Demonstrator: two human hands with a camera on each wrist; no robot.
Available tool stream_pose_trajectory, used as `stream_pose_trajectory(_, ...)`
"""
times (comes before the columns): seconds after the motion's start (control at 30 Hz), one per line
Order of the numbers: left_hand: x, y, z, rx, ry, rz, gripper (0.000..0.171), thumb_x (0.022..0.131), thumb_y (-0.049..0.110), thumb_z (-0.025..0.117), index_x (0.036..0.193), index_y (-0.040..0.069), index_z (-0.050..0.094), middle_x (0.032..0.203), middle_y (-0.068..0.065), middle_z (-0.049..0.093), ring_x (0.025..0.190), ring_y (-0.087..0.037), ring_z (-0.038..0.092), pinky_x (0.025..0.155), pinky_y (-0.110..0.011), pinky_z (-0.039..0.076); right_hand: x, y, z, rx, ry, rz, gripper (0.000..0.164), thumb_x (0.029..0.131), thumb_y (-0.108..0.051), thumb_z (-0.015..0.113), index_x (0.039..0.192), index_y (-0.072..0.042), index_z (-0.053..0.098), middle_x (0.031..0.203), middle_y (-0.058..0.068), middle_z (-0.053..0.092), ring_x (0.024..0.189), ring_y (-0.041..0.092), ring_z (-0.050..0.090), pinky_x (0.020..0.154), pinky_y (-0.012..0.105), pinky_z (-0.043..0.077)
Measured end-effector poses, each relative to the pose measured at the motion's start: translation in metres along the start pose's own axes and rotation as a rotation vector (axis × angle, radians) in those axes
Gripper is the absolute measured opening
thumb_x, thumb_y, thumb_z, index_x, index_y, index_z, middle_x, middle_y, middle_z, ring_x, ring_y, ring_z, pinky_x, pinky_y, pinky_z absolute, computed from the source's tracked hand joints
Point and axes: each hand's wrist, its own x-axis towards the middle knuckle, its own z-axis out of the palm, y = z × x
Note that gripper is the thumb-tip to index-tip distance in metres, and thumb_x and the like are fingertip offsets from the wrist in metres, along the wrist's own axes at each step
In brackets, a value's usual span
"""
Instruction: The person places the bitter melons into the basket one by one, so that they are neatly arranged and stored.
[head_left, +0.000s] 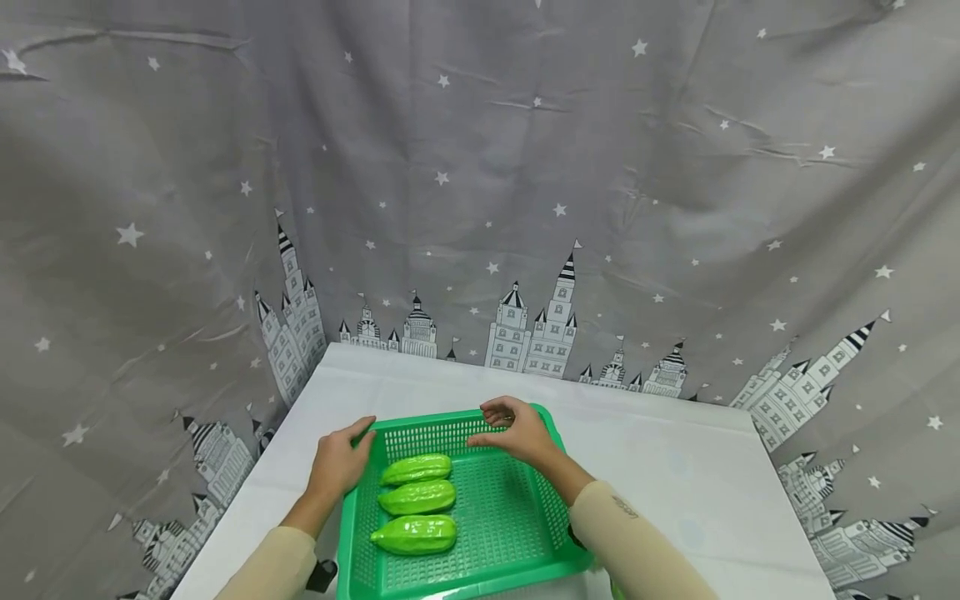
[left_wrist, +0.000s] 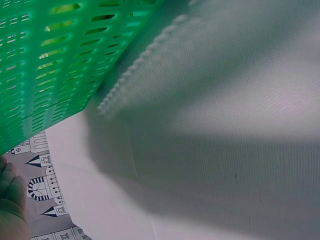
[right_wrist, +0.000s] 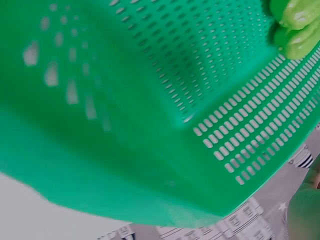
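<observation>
A green plastic basket (head_left: 495, 575) with slotted walls stands on the white table. Along its left side lie three glossy, ridged light-green fruits, each with a pointed end: a back one (head_left: 416, 469), a middle one (head_left: 417, 497) and a front one (head_left: 415, 535). My left hand (head_left: 339, 460) rests at the basket's back left corner, fingers loosely extended and fingertips right at the rim. Over the back right part of the basket is my right hand (head_left: 521, 432), its thumb and curved fingers spread apart with nothing between them. Two fruits (right_wrist: 297, 42) also show in the right wrist view.
A white cloth (head_left: 675, 475) covers the table, reaching back to a grey curtain (head_left: 465, 208) printed with castles and stars. Beside the basket's front right corner, a bit of something green (head_left: 617, 590) shows, mostly hidden by my right sleeve (head_left: 637, 533).
</observation>
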Motion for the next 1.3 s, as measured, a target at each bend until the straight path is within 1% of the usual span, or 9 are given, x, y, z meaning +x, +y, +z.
stream_pose_trajectory(0.1,-0.001,0.000,0.000,0.004,-0.008,-0.004,0.038,0.102,0.018,0.061,0.138,0.006,0.062,0.133,-0.021,0.061,0.121,-0.043,0.059,0.099,-0.059,0.047,-0.004,0.005,-0.007,0.010,0.022,0.009,0.058,0.079,-0.023,0.090,0.124,0.001,0.064,0.118,0.024,0.063,0.110,0.042,0.061,0.094,0.043,0.054)
stream_pose_trajectory(0.23,-0.001,-0.001,0.001,0.002,-0.006,0.001,0.038,0.102,0.018,0.061,0.138,0.007,0.062,0.132,-0.021,0.061,0.120,-0.044,0.059,0.099,-0.060,0.047,-0.009,0.011,-0.019,0.011,0.072,0.023,0.056,0.079,-0.023,0.089,0.124,0.000,0.064,0.118,0.024,0.063,0.110,0.040,0.062,0.095,0.045,0.053)
stream_pose_trajectory(0.37,-0.001,-0.001,0.001,-0.004,-0.006,-0.001,0.038,0.102,0.018,0.060,0.138,0.007,0.062,0.133,-0.021,0.061,0.121,-0.044,0.058,0.100,-0.060,0.047,-0.015,0.019,-0.030,0.002,0.109,0.041,0.059,0.079,-0.023,0.089,0.125,0.003,0.063,0.118,0.023,0.064,0.109,0.038,0.062,0.095,0.042,0.053)
stream_pose_trajectory(0.5,-0.002,0.000,0.001,-0.008,-0.005,-0.011,0.038,0.102,0.018,0.060,0.138,0.007,0.062,0.133,-0.022,0.061,0.121,-0.045,0.058,0.100,-0.060,0.046,-0.024,0.028,-0.039,-0.002,0.132,0.065,0.058,0.079,-0.021,0.089,0.124,0.004,0.063,0.117,0.023,0.064,0.110,0.040,0.062,0.095,0.040,0.054)
stream_pose_trajectory(0.6,-0.002,0.000,0.001,-0.009,-0.005,-0.013,0.038,0.102,0.018,0.060,0.139,0.007,0.062,0.133,-0.022,0.061,0.122,-0.045,0.058,0.100,-0.060,0.046,-0.031,0.034,-0.047,-0.020,0.161,0.080,0.056,0.079,-0.022,0.090,0.123,0.003,0.064,0.116,0.020,0.066,0.109,0.041,0.062,0.093,0.038,0.054)
stream_pose_trajectory(0.9,-0.001,0.000,0.002,-0.009,-0.010,-0.009,0.038,0.103,0.017,0.060,0.139,0.007,0.062,0.133,-0.023,0.060,0.122,-0.045,0.057,0.100,-0.061,0.046,-0.044,0.044,-0.071,-0.052,0.245,0.105,0.058,0.077,-0.021,0.091,0.124,0.000,0.066,0.115,0.018,0.066,0.106,0.032,0.065,0.092,0.036,0.055)
stream_pose_trajectory(1.0,-0.001,0.000,0.002,-0.007,-0.014,0.000,0.038,0.103,0.017,0.060,0.139,0.006,0.062,0.133,-0.024,0.060,0.122,-0.045,0.057,0.100,-0.061,0.046,-0.050,0.046,-0.077,-0.065,0.264,0.131,0.058,0.076,-0.024,0.092,0.124,-0.003,0.067,0.113,0.013,0.067,0.106,0.032,0.065,0.092,0.035,0.055)
stream_pose_trajectory(1.13,-0.001,0.000,0.002,-0.005,-0.015,-0.002,0.038,0.103,0.018,0.060,0.139,0.007,0.061,0.134,-0.022,0.060,0.123,-0.045,0.056,0.101,-0.061,0.045,-0.057,0.049,-0.087,-0.072,0.285,0.135,0.055,0.076,-0.023,0.091,0.122,-0.006,0.067,0.111,0.007,0.067,0.107,0.034,0.064,0.093,0.036,0.055)
stream_pose_trajectory(1.3,-0.001,-0.002,0.001,0.000,-0.010,-0.015,0.039,0.103,0.019,0.059,0.140,0.007,0.061,0.135,-0.022,0.059,0.123,-0.046,0.056,0.101,-0.061,0.045,-0.066,0.053,-0.100,-0.083,0.313,0.141,0.053,0.077,-0.021,0.091,0.121,-0.004,0.068,0.110,0.008,0.067,0.104,0.028,0.065,0.093,0.036,0.055)
